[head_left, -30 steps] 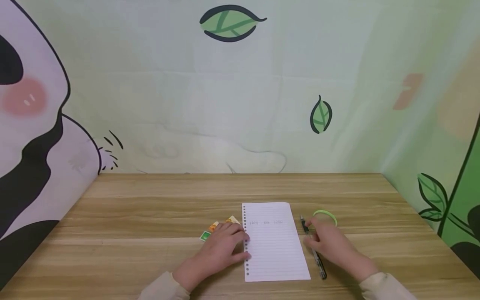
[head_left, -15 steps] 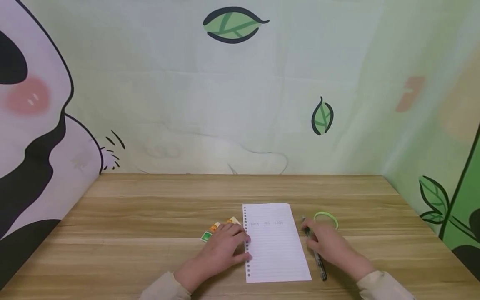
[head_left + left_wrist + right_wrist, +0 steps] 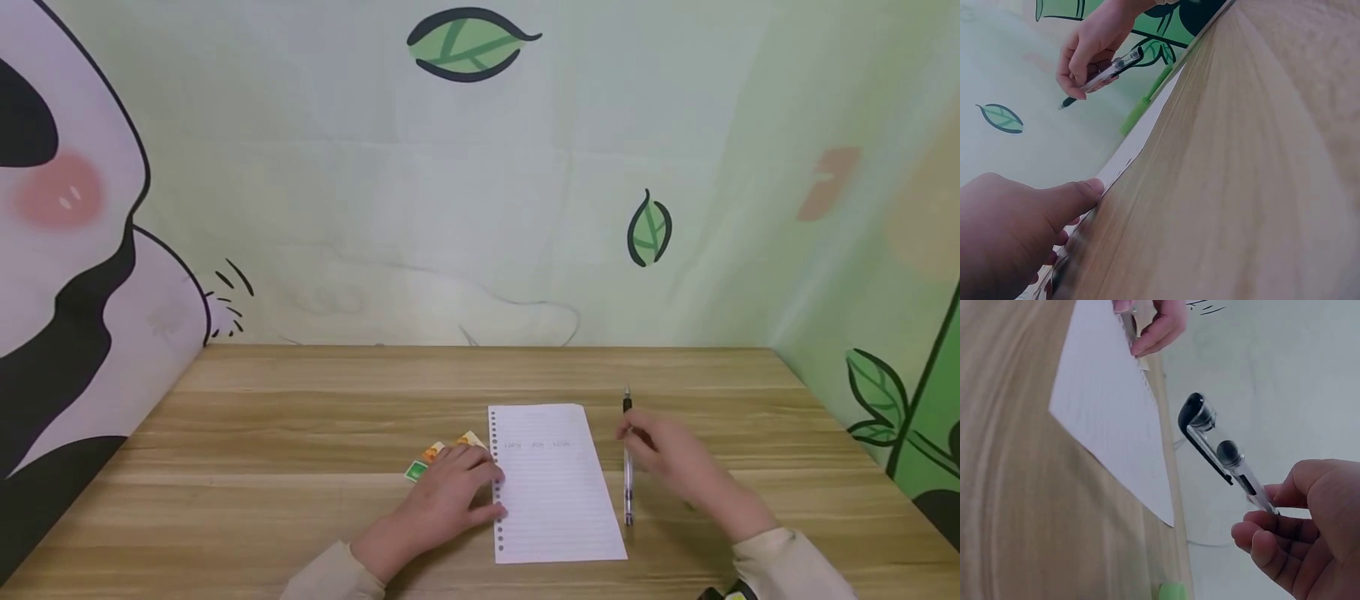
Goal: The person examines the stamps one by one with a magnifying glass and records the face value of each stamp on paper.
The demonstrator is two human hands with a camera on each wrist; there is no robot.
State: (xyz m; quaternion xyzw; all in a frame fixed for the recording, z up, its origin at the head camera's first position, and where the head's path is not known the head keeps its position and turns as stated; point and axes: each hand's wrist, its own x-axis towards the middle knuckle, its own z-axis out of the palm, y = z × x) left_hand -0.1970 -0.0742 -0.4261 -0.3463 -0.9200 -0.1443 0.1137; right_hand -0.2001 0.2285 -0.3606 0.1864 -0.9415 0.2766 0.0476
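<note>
In the head view my right hand (image 3: pixel 667 454) pinches a clear-barrelled ballpoint pen (image 3: pixel 628 492), its black grip and tip pointing away. The pen (image 3: pixel 1250 481) is off the table in the right wrist view, its clipped end towards the camera. My left hand (image 3: pixel 453 496) rests at the punched left edge of a lined loose-leaf sheet (image 3: pixel 555 508). Its thumb and fingertips touch that edge. Faint handwriting crosses the sheet's upper part. Small printed orange and green cards (image 3: pixel 417 471) stick out from under my left hand, mostly covered.
A bright green object (image 3: pixel 1138 115) lies beyond the sheet in the left wrist view; it is largely hidden by my right hand in the head view. The wooden table (image 3: pixel 300 400) ends at a printed cloth backdrop (image 3: pixel 375 200). A dark band (image 3: pixel 727 592) shows at my right cuff.
My right hand took hold of the pen and raised it from the table, its tip now pointing straight away. The left hand and sheet stay put. The green ring is now mostly covered.
</note>
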